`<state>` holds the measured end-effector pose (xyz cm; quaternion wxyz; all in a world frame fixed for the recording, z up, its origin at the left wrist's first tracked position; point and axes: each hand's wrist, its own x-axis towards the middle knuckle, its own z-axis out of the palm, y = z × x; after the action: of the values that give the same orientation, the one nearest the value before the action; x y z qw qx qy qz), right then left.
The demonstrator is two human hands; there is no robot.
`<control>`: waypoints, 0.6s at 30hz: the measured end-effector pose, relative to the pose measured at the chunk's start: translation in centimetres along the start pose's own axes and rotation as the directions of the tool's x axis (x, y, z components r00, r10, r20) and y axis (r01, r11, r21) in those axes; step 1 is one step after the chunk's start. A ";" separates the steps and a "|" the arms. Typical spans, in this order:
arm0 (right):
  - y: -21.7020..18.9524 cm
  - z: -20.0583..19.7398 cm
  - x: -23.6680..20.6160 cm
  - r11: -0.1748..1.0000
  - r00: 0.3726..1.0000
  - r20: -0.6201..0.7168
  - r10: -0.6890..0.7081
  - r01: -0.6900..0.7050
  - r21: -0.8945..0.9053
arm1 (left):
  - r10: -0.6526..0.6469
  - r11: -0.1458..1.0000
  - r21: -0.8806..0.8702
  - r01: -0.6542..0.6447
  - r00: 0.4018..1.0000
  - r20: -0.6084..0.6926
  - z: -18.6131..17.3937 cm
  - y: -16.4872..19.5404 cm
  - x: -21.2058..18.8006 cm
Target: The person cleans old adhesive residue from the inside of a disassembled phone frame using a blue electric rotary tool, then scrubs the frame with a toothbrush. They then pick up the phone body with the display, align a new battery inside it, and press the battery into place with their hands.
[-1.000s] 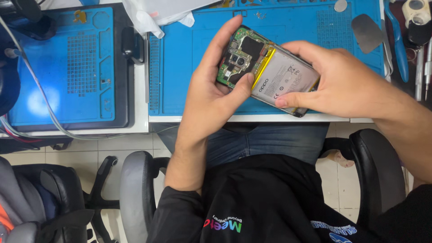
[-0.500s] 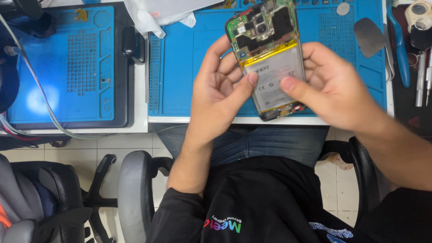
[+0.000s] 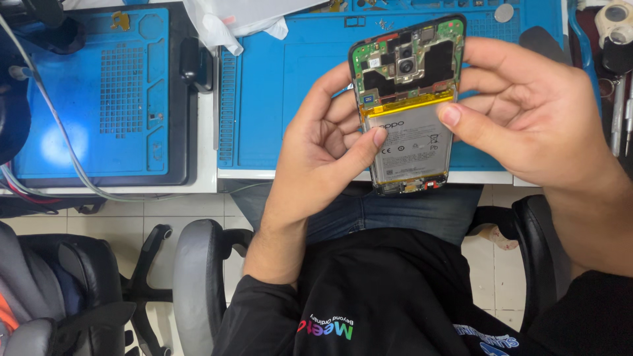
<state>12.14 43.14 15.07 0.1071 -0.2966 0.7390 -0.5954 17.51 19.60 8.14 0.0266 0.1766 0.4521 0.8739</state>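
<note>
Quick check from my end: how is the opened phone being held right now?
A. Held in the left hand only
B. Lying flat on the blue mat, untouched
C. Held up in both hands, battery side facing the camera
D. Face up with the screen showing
C: the left hand and right hand both grip the phone above the mat, with its battery and circuit board exposed.

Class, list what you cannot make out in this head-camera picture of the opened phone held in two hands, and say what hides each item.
1. Phone screen side: faces away from the head camera.
2. Phone's side edges: covered by the left hand and right hand.
3. Board parts: too small to tell apart.
4. Tools at right: cut off by the frame edge.
5. Mat top: partly under a white sheet.
</note>
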 end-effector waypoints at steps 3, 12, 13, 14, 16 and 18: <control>-0.3 0.3 -0.2 1.000 1.000 -0.015 -0.018 0.018 0.017 | -0.003 1.000 -0.028 0.003 1.000 0.012 -0.1 -0.1 0.1; 0.4 0.2 -0.5 0.997 0.998 -0.056 0.023 -0.019 0.071 | 0.008 0.992 0.123 0.003 0.996 -0.089 0.7 -0.1 -0.5; 0.7 0.1 -0.5 0.996 0.999 -0.042 0.014 -0.010 0.084 | 0.016 0.987 0.162 0.000 0.995 -0.096 0.9 0.0 -0.6; 0.9 0.0 -0.5 0.995 1.000 -0.028 0.005 -0.003 0.098 | 0.025 0.980 0.201 -0.005 0.995 -0.095 1.0 0.1 -0.7; 1.1 -0.2 -0.5 0.998 0.999 -0.036 0.003 -0.001 0.060 | 0.038 0.966 0.259 -0.011 0.994 -0.101 1.2 0.2 -0.8; 1.2 -0.2 -0.4 0.999 0.999 -0.035 0.003 -0.002 0.044 | 0.045 0.955 0.296 -0.009 0.992 -0.116 1.3 0.4 -0.8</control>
<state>12.04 43.67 13.94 0.1016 -0.2829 0.7277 -0.6166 18.77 20.20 8.90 -0.0393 0.1314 0.5758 0.8060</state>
